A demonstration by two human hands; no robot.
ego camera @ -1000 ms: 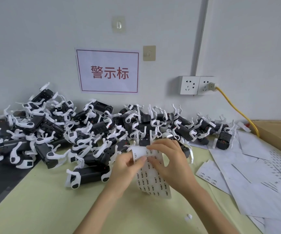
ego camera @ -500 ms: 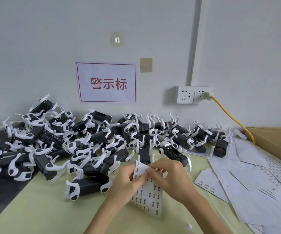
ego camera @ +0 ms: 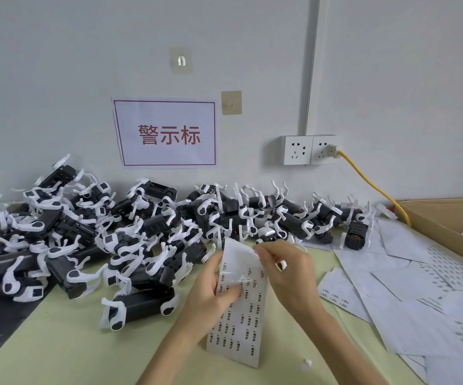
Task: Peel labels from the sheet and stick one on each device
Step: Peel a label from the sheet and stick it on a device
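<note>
Left hand [ego camera: 210, 287] is gripping the limp, light sheet [ego camera: 241, 309] below the devices [ego camera: 141, 234] while right hand [ego camera: 283, 270] is pinching its curling top edge, likely the best hold

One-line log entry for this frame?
phase: peeling | left hand: holds label sheet | right hand: pinches sheet top | devices: piled

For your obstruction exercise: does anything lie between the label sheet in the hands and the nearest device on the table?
Nothing visible does. The label sheet is held above bare table; the nearest device lies just to its left, unobstructed.
</note>
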